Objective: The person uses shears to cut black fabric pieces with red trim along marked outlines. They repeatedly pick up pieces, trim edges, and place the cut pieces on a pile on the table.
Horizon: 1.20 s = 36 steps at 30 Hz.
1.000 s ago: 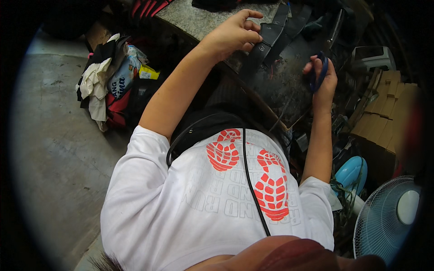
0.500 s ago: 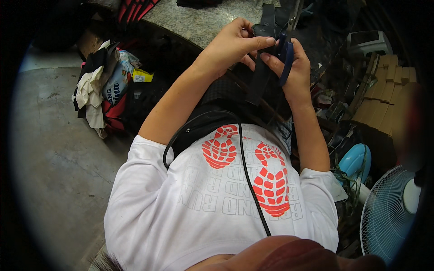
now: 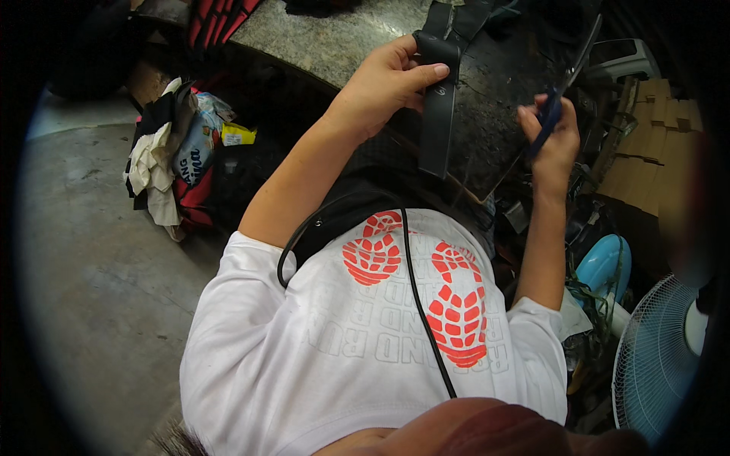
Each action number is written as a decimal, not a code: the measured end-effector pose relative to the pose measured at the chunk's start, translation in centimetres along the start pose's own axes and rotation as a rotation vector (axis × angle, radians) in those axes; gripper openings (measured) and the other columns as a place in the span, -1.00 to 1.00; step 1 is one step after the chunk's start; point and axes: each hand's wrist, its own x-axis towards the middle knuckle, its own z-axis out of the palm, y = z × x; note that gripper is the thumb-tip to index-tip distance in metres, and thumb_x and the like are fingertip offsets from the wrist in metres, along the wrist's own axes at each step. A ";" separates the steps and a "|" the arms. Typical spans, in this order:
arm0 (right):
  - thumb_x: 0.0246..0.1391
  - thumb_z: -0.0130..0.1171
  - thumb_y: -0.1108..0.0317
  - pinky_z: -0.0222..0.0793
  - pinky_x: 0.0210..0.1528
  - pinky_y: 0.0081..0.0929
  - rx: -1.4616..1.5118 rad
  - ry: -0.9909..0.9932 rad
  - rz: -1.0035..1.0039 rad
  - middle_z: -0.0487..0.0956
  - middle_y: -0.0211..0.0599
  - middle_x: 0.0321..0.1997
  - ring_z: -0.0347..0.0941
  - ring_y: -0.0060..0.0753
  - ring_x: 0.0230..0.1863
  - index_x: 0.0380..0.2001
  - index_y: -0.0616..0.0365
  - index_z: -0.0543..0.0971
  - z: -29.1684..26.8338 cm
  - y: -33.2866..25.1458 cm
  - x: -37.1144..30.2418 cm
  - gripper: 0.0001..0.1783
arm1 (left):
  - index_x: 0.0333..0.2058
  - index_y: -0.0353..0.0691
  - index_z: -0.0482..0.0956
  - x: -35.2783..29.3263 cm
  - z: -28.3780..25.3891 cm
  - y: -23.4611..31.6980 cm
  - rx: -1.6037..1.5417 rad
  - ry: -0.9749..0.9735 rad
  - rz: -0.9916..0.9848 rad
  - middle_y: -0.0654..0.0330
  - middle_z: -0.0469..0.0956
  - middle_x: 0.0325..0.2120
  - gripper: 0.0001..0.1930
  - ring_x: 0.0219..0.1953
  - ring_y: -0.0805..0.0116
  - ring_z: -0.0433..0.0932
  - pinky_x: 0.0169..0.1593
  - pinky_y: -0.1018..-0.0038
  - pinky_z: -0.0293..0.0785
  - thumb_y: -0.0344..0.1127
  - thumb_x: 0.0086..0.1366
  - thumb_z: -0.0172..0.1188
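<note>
My left hand pinches a black strip of sheet material between thumb and fingers. The strip hangs down toward my lap and is folded over at its top, with a small pale mark on its face. Off to the right, my right hand is closed round the dark blue handles of a pair of scissors, apart from the strip. Their metal blades point up and away to the right. Further black strips lie just beyond my left hand on the dark worktop.
A speckled stone slab lies at the far left. Cloths and bags are piled on the left above the concrete floor. Cardboard pieces, a light blue rounded object and a fan stand on the right.
My right hand has moved right with the scissors, away from the strip it was beside. My left hand has kept its hold, and more of the strip's face now shows.
</note>
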 end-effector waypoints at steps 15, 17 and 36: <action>0.01 -0.44 -0.60 0.44 -0.19 -0.51 0.526 -0.816 0.723 0.62 -0.12 -0.37 0.61 -0.30 -0.32 -0.17 0.27 0.41 -1.7 -4.0 -9.4 0.02 | -0.25 -0.32 0.46 1.3 1.5 2.8 0.553 0.058 0.262 0.19 0.58 -0.45 -0.78 -0.58 0.56 0.52 -0.57 0.64 0.40 -0.41 0.14 0.24; -0.01 -0.46 -0.61 0.45 -0.20 -0.49 0.545 -0.791 0.757 0.62 -0.13 -0.39 0.61 -0.31 -0.35 -0.19 0.26 0.42 -1.1 -4.2 -9.1 0.03 | -0.26 -0.32 0.46 0.8 1.9 2.8 0.589 0.069 0.254 0.19 0.58 -0.46 -0.79 -0.62 0.57 0.50 -0.59 0.64 0.38 -0.41 0.13 0.24; -0.11 0.32 0.58 0.37 -0.27 -0.69 0.224 -0.196 0.240 0.48 -0.45 -0.41 0.42 -0.68 -0.37 -0.22 0.16 0.40 2.8 -3.2 -3.9 -0.63 | 0.25 -0.21 0.10 -1.7 3.2 -0.4 0.091 -0.097 0.074 0.22 0.51 -0.33 -0.27 -0.44 0.60 0.49 -0.45 0.69 0.38 -0.43 0.15 0.27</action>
